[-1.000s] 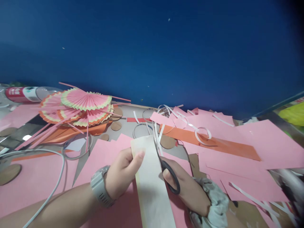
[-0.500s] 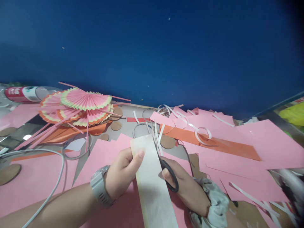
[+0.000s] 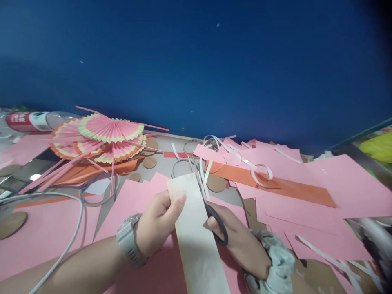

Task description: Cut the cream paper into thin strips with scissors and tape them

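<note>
My left hand (image 3: pixel 157 222) pinches the left edge of a long cream paper strip (image 3: pixel 196 241) that runs from the table toward me. A grey watch sits on that wrist. My right hand (image 3: pixel 237 241) grips black-handled scissors (image 3: pixel 214 218) whose blades lie along the strip's right edge, pointing away from me. A thin white sliver curls off beside the blades. A grey scrunchie circles my right wrist.
Pink paper sheets (image 3: pixel 321 183) and an orange strip (image 3: pixel 275 185) cover the table, with white paper curls (image 3: pixel 260 169) and brown card discs (image 3: pixel 149 162). Folded pink paper fans (image 3: pixel 104 136) lie at the back left, a bottle (image 3: pixel 30 121) behind them, a grey cable (image 3: pixel 73 228) left. A blue wall stands behind.
The scissors and my right hand have crept slightly forward and left along the strip's edge; the strip has shifted a little. My left hand holds steady.
</note>
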A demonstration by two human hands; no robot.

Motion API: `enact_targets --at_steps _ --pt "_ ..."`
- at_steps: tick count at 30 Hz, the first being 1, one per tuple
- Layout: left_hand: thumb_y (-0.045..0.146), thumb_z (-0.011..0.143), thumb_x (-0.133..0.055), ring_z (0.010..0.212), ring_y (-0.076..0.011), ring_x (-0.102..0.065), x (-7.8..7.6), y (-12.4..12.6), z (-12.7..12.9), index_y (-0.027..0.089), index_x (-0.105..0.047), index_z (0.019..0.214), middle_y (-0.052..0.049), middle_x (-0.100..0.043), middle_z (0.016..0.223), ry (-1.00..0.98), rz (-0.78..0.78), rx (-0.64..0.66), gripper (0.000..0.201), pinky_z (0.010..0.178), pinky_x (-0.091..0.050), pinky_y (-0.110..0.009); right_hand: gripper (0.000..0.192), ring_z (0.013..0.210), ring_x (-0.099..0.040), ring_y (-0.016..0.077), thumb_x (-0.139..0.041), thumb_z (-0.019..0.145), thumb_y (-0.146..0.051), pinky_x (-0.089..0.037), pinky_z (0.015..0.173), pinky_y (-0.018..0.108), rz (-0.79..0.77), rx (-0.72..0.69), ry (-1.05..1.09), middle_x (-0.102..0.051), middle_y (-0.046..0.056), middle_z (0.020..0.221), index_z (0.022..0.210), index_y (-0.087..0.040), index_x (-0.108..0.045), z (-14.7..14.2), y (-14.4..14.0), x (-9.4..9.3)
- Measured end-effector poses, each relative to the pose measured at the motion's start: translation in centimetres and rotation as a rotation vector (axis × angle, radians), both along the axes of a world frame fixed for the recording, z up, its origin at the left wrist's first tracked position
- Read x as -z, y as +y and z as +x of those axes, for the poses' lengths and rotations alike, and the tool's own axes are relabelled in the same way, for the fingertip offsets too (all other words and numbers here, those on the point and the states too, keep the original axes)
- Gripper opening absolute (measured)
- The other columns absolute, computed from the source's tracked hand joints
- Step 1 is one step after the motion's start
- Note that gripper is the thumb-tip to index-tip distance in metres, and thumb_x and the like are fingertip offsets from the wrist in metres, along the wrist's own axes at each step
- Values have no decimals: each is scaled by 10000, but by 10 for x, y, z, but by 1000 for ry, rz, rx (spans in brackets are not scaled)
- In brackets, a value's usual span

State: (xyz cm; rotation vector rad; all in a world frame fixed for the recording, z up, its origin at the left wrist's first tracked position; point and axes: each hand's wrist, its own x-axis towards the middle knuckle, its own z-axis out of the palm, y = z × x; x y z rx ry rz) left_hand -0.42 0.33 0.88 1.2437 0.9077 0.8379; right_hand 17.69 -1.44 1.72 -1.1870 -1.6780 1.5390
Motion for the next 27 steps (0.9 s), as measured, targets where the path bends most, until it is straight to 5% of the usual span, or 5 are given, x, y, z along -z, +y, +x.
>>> enact_targets --at_steps 15,27 --pt "444 898 -411 739 -193 -621 -5 2 2 107 -669 850 -72 -683 784 16 -17 36 427 641 -491 -256 444 789 -565 189 -447 843 -582 -493 727 252 37 87 -31 -613 24 807 998 -207 -628 0 -5 1" --pt "450 903 -394 688 -169 -597 0 1 3 115 -642 804 -65 -659 751 3 -67 45 429 604 -470 -245 355 758 -463 179 -415 898 -497 -435 683 253 22 10 44 -531 14 813 962 -205 -606 0 0 3"
